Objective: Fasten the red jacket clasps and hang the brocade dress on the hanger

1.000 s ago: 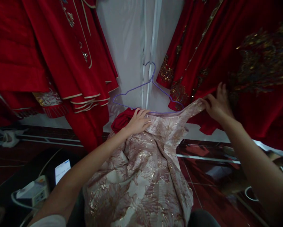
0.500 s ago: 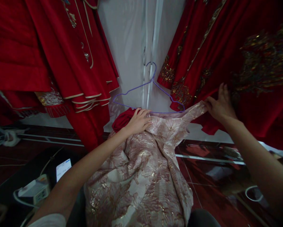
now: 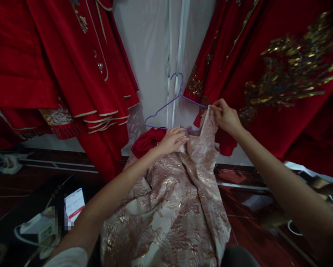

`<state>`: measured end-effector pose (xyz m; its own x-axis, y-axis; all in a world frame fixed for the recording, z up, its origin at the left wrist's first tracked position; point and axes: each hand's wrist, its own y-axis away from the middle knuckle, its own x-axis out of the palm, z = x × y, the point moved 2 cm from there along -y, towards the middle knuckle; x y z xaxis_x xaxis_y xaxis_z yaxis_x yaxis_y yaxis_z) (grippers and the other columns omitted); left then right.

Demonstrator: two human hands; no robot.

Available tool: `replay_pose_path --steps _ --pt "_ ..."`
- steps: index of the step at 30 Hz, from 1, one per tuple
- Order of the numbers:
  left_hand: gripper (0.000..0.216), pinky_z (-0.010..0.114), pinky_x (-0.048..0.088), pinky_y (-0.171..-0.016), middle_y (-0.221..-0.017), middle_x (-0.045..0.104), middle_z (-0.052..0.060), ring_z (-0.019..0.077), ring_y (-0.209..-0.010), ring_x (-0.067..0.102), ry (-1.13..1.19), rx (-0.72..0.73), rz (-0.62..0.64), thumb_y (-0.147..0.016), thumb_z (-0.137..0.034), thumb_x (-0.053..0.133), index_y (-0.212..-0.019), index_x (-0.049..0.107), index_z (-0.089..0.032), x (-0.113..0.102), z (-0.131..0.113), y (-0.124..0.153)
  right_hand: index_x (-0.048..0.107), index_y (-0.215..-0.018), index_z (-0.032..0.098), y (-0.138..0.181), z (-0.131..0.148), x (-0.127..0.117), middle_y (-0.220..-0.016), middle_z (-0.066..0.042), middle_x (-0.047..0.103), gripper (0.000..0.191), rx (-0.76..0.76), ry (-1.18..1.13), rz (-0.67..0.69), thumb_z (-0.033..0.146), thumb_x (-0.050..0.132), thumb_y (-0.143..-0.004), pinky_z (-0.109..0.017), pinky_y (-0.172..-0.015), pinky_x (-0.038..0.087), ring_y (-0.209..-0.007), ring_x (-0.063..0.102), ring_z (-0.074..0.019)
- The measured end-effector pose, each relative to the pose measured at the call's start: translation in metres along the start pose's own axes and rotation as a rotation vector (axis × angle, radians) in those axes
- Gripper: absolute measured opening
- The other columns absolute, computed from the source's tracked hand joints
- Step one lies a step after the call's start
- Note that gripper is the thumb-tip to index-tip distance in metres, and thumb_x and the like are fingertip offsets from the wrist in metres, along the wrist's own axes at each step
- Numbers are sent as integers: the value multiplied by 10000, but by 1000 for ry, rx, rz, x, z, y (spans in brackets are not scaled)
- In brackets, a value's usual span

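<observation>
Right hand (image 3: 228, 118) farther inward, beside hanger (image 3: 180, 93)

And it's dusty pink and cream on the dress (image 3: 166, 207), leafy shapes glinting gold! Purple for the hanger (image 3: 180, 93), deep red on the bundled cloth (image 3: 147, 141); left-hand garments (image 3: 80, 78), red edged in cream; right-hand garments (image 3: 274, 129), red blazing with gold sequins!
</observation>
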<state>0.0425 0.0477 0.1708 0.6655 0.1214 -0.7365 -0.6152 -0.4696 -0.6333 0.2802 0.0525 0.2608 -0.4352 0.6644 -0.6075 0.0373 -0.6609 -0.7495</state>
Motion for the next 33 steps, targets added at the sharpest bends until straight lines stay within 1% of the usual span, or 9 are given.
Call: replay_pose_path --steps 3,6,7,10,12,15,19,23,33 --pt "368 323 400 -958 -1173 618 86 186 -1121 533 196 -61 -50 -907 -393 411 -1125 607 -170 -16 9 -6 548 -1001 230 -1 -4 11 -757 -53 623 302 79 -60 56 467 406 -879 -294 -610 400 -651 573 -203" --pt "387 255 460 -759 -890 683 64 162 -835 609 259 -204 -170 -844 -460 494 -904 678 -125 -52 38 -1 566 -899 218 -1 -10 11 -718 -33 620 333 95 -99 30 517 426 -858 -266 -578 383 -617 558 -175" --pt "398 241 455 -709 -810 678 48 151 -767 600 248 -274 -245 -816 -484 521 -829 683 -121 -65 51 4 573 -862 211 -1 -11 9 -703 -30 619 354 96 -104 26 537 434 -848 -260 -574 382 -613 553 -170" --pt "420 211 432 -608 -740 673 36 127 -660 571 264 -456 -427 -705 -528 625 -775 686 -119 -97 96 32 587 -798 196 -4 -13 7 -684 -32 623 407 98 -120 44 580 452 -819 -251 -558 378 -615 545 -166" --pt "439 205 426 -581 -730 680 45 128 -642 567 278 -566 -444 -649 -544 664 -761 693 -121 -106 120 56 593 -796 195 -6 -14 7 -697 -38 632 423 101 -133 51 595 458 -809 -251 -551 378 -623 545 -169" --pt "466 218 443 -606 -752 701 54 139 -653 579 330 -668 -455 -611 -560 684 -781 714 -127 -107 139 88 598 -800 201 -8 -15 9 -706 -47 637 426 112 -142 55 606 469 -798 -258 -546 384 -628 549 -174" --pt "490 253 475 -671 -823 723 60 166 -709 610 400 -732 -480 -599 -545 703 -867 731 -136 -101 143 106 609 -809 208 -10 -19 10 -708 -47 638 427 118 -144 59 614 479 -789 -268 -548 394 -622 547 -177" --pt "492 278 493 -697 -847 729 68 188 -748 630 421 -758 -522 -576 -524 728 -881 733 -138 -101 142 106 626 -815 203 -11 -21 8 -703 -47 639 450 106 -148 71 624 471 -788 -268 -547 399 -637 555 -184" --pt "477 273 494 -694 -850 731 66 193 -759 642 400 -782 -537 -603 -524 717 -881 735 -138 -97 152 99 612 -786 205 -12 -19 6 -696 -41 639 429 91 -132 69 610 472 -798 -273 -560 401 -631 566 -183"
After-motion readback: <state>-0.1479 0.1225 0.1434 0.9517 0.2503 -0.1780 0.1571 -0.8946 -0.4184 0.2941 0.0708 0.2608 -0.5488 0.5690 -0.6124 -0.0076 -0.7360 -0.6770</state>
